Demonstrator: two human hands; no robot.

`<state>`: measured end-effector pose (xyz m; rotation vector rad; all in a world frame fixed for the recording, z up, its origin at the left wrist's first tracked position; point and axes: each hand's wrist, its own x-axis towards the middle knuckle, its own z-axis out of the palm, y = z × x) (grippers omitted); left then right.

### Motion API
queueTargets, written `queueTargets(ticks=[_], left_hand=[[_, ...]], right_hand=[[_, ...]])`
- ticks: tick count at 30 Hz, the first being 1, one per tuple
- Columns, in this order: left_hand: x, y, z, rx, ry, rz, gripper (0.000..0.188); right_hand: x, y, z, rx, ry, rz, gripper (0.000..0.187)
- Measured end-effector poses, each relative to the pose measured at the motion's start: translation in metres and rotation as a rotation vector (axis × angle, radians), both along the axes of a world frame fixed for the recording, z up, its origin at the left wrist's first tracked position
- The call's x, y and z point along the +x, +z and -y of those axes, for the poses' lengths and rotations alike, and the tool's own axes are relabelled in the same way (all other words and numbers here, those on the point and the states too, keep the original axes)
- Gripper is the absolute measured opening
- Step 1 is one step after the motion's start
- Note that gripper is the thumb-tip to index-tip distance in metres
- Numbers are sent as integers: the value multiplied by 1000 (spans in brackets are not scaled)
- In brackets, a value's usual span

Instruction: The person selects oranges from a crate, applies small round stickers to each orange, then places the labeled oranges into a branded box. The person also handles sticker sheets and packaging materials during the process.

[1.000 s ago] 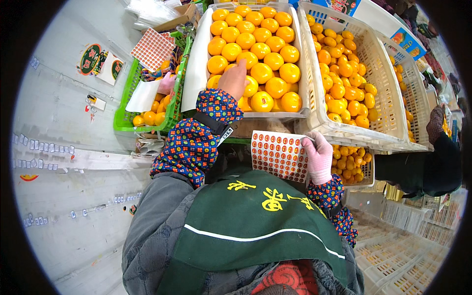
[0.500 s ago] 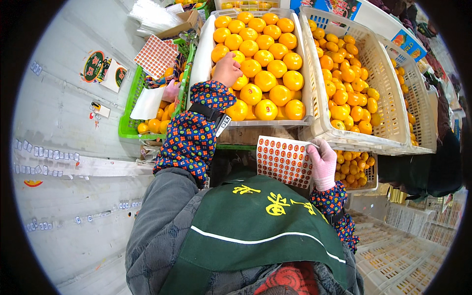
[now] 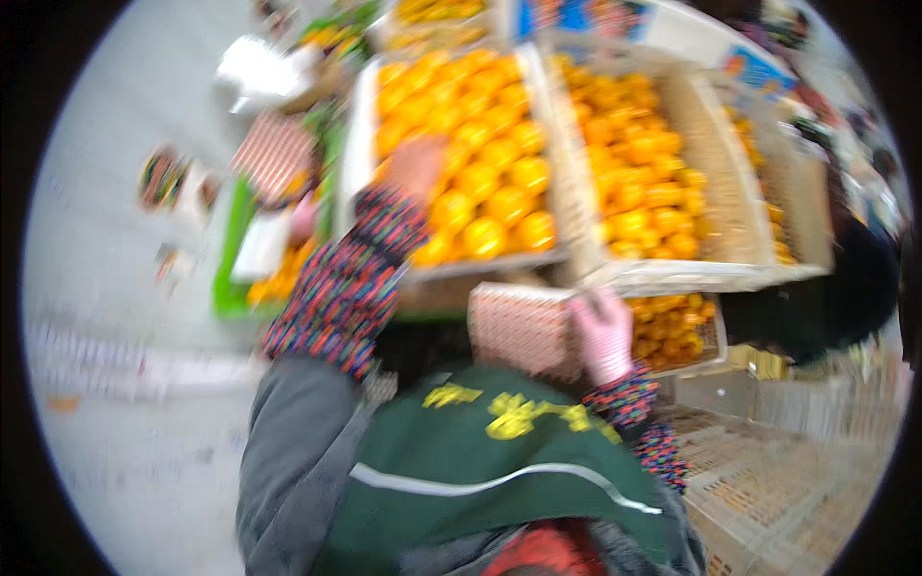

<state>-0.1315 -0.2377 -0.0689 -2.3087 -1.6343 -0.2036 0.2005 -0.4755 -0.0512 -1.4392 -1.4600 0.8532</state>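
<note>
The whole view is smeared by motion. My bare left hand is over the left part of a white crate packed with rows of oranges; its fingers are too blurred to read. I cannot tell if it touches a fruit. Lower right, my right hand, in a pink glove, grips the right edge of a sheet of round red stickers. The sheet lies in front of the crate, above my green apron.
To the right stand a cream crate of smaller oranges and another crate beyond it. A lower crate of fruit sits below. On the left, a green basket holds oranges, a pink glove and more sticker sheets.
The whole view has shifted and blurred, with the crates now further left in it. My left hand stays over the oranges, and my right hand still holds the sticker sheet.
</note>
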Motion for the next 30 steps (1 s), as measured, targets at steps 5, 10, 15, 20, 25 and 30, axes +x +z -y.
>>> queueTargets(ticks=[5,10,15,20,25,30], left_hand=[[-13,25,8,-349,-105,46,44],[-14,34,10,-575,40,-60,68],[-43,3,18,-340,-154,160,68],[-52,-13,28,-225,-192,364,63],[-43,15,26,-380,-134,385,60],[-53,46,50,-189,6,629,49]], right_hand=[[0,-3,-4,-115,-13,-86,19],[-5,-7,-5,-139,11,-128,19],[-1,-12,-5,27,-33,-34,20],[4,-12,-4,-81,-16,-108,14],[-10,0,-19,-289,77,-234,15],[-24,46,-65,-88,161,-89,15]])
